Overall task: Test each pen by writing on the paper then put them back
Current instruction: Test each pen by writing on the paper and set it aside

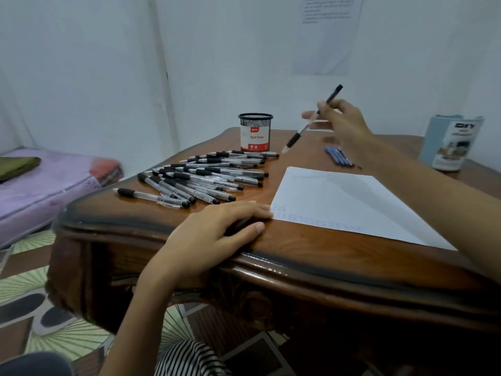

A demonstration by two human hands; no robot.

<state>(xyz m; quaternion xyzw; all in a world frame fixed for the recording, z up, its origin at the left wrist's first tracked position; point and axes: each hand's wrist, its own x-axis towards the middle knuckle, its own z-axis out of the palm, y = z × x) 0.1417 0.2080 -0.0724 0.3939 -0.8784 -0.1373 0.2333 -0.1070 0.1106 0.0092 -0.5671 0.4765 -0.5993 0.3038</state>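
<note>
My right hand (343, 120) is raised over the far side of the table and pinches a black-and-clear pen (298, 134), tip pointing down and left, to the right of the black mesh pen holder (255, 132). A heap of several similar black pens (206, 177) lies on the table to the left of the white paper (344, 202). Faint writing shows along the paper's near edge. My left hand (217, 232) rests on the table's front edge, fingertips touching the paper's near left corner.
A few blue pens (339, 156) lie behind the paper, under my right forearm. A light blue box (451, 142) stands at the far right of the wooden table (298, 253). A purple mattress (40, 185) lies on the floor to the left.
</note>
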